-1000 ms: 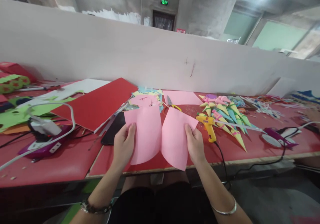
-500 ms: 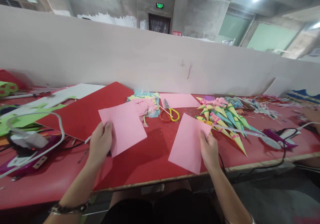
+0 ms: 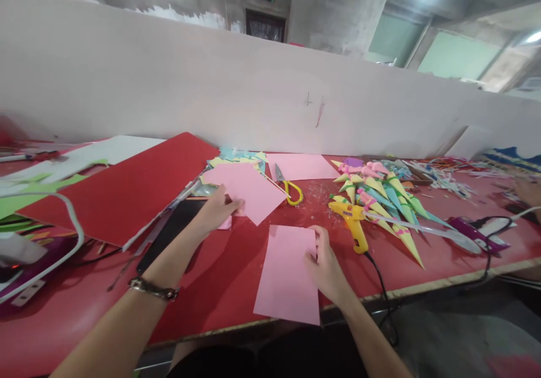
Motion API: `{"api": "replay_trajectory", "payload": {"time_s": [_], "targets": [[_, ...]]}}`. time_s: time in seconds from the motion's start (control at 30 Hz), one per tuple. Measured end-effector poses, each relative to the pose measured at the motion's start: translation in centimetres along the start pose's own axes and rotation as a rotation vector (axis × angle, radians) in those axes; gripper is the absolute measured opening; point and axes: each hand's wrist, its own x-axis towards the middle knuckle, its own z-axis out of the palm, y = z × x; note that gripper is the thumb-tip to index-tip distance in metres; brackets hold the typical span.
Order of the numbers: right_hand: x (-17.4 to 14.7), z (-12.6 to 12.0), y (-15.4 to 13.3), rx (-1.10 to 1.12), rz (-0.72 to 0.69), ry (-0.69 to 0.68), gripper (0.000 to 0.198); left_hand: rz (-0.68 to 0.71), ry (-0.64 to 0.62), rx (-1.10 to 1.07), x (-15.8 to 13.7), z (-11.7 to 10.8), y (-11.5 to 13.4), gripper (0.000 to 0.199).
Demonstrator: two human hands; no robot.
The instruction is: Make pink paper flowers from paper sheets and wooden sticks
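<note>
My left hand (image 3: 222, 209) pinches the lower left edge of a pink sheet of paper (image 3: 251, 186), held above the table near the paper scraps. My right hand (image 3: 323, 262) grips a second pink sheet of paper (image 3: 287, 276) by its right edge, close to the table's front edge. Beyond the sheets lie scissors (image 3: 293, 193) with a yellow handle, partly covered by the left sheet. To the right of my right hand rests a yellow glue gun (image 3: 353, 220) with a clear glue stick (image 3: 422, 226) sticking out behind. Another pink sheet (image 3: 302, 167) lies flat by the partition.
Yellow and blue paper cones (image 3: 389, 198) are piled on the right. A large red board (image 3: 135, 189) and a dark flat object (image 3: 173, 231) lie left. Power strips stand at left (image 3: 29, 288) and right (image 3: 473, 237). A white partition (image 3: 169, 85) backs the table; another person's hand (image 3: 526, 189) shows far right.
My left hand has moved right and away from me with its sheet, over the scraps. My right hand has shifted left and nearer with its sheet, uncovering the glue gun.
</note>
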Motion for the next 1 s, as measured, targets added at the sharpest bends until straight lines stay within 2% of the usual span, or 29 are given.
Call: {"api": "replay_trajectory", "payload": {"time_s": [0.07, 0.13, 0.23, 0.27, 0.4, 0.5, 0.6, 0.8, 1.0], "targets": [[-0.2, 0.0, 0.2, 0.039, -0.044, -0.006, 0.053, -0.013, -0.054, 0.015, 0.6, 0.5, -0.4, 0.033], [-0.3, 0.0, 0.3, 0.042, -0.075, 0.015, 0.056, 0.018, -0.046, 0.076, 0.6, 0.9, -0.7, 0.053], [-0.2, 0.0, 0.4, 0.033, -0.079, 0.041, 0.054, 0.215, -0.026, 0.350, -1.3, 1.0, -0.6, 0.067], [-0.1, 0.0, 0.4, 0.026, -0.083, 0.042, 0.049, 0.296, -0.066, 0.442, -2.3, 1.0, -0.5, 0.064], [0.2, -0.4, 0.0, -0.080, -0.153, 0.006, 0.029, 0.532, -0.481, 0.630, -6.7, 1.3, -0.3, 0.061], [0.2, -1.0, -0.4, -0.117, -0.226, -0.134, 0.036, 0.585, -0.577, 0.709, -8.5, 1.6, -1.0, 0.067], [-0.3, -1.9, -0.9, -0.168, -0.294, -0.279, 0.043, 0.606, -0.596, 0.735, -8.9, 1.8, -2.1, 0.065], [-1.5, -3.7, -1.0, -0.473, -0.460, -0.346, 0.036, 0.562, -0.568, 0.696, -8.7, 2.0, -2.8, 0.066], [-0.7, -4.3, -0.8, -0.467, -0.539, -0.521, 0.021, 0.449, -0.597, 0.662, -8.6, 1.4, -2.0, 0.074]]}}
